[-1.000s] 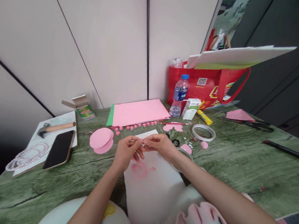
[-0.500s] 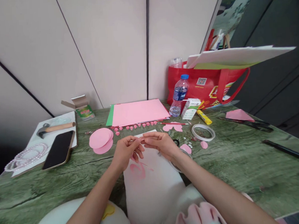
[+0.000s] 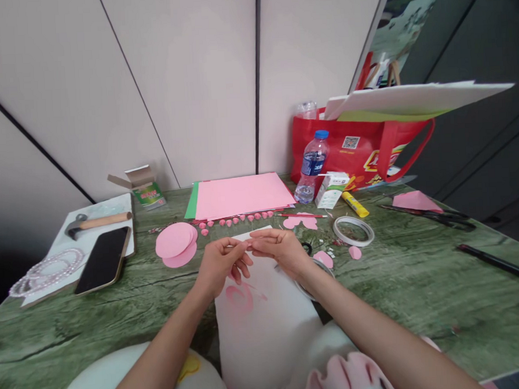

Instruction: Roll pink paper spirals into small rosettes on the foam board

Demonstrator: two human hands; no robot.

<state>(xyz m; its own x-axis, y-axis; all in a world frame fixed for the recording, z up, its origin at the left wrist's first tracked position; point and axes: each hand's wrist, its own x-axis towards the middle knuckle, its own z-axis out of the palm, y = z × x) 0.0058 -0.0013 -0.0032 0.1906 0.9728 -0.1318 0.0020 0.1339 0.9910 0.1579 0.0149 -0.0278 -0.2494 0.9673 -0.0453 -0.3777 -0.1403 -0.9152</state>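
My left hand (image 3: 222,263) and my right hand (image 3: 280,248) meet fingertip to fingertip above a white sheet (image 3: 266,327) on the green table (image 3: 420,279). Both pinch a thin pink paper strip (image 3: 242,293) that curls down onto the sheet in a spiral. Its upper end is hidden between my fingers. A row of small pink rolled pieces (image 3: 235,220) lies just beyond my hands, with pink paper circles (image 3: 175,242) to their left.
Pink and green paper sheets (image 3: 240,194) lie at the back. A phone (image 3: 103,259), hammer (image 3: 96,222) and bead strings (image 3: 46,272) sit on the left. A tape roll (image 3: 352,229), glue stick (image 3: 354,203), water bottle (image 3: 311,165) and red bag (image 3: 361,145) stand on the right, scissors (image 3: 434,215) farther right.
My hands have stayed together and shifted only slightly. The pink spiral under them has curled a little differently on the sheet.
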